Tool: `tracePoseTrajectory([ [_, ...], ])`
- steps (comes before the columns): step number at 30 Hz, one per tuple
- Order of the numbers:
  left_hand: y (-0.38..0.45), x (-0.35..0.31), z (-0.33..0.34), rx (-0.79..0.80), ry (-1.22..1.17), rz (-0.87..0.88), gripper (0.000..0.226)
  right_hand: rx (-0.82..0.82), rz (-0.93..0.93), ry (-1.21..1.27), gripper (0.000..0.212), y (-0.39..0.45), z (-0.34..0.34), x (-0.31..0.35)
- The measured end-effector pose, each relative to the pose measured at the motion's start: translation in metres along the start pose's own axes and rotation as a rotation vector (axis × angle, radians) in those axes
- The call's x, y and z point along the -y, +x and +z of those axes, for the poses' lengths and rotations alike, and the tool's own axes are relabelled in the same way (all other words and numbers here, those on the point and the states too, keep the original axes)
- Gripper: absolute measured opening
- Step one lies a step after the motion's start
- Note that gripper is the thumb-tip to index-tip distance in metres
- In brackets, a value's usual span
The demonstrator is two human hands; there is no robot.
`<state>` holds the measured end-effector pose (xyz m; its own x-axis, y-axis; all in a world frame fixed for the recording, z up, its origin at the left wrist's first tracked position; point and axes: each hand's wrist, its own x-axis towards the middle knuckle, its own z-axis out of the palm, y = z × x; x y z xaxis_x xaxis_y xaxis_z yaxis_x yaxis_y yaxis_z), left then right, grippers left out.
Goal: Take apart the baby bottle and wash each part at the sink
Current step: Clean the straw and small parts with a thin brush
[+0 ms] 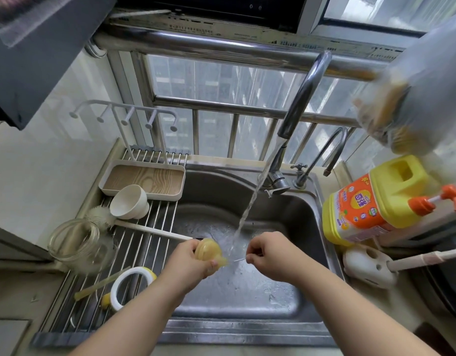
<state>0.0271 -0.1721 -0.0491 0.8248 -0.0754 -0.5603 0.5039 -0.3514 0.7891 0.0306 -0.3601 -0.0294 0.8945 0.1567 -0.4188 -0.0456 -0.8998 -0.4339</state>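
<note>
Teat (211,253) gripped by left hand (188,263), right hand (269,253) pinching thin brush (239,260) under stream — bottle (75,244), ring (132,285) already apart beside sink (317,211).

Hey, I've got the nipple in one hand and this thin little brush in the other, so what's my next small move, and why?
Probably ease the thin brush tip into the yellow nipple. Your right hand pinches the brush pointing at the nipple that your left hand grips, both just beside the running water stream over the sink.
</note>
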Motion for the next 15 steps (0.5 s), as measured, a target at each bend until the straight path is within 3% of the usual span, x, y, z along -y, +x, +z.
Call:
tracePoseTrajectory([
  [6, 0.001, 0.001, 0.008, -0.03, 0.106, 0.056, 0.021, -0.052, -0.015, 0.008, 0.018, 0.001, 0.002, 0.011],
  [11, 0.005, 0.006, 0.004, -0.035, -0.068, 0.013, 0.022, -0.085, 0.063, 0.077, 0.015, 0.0, -0.005, -0.004],
  [15, 0.006, 0.004, 0.01, -0.016, -0.124, 0.028, 0.023, -0.076, 0.011, 0.091, 0.015, -0.003, 0.001, 0.001],
])
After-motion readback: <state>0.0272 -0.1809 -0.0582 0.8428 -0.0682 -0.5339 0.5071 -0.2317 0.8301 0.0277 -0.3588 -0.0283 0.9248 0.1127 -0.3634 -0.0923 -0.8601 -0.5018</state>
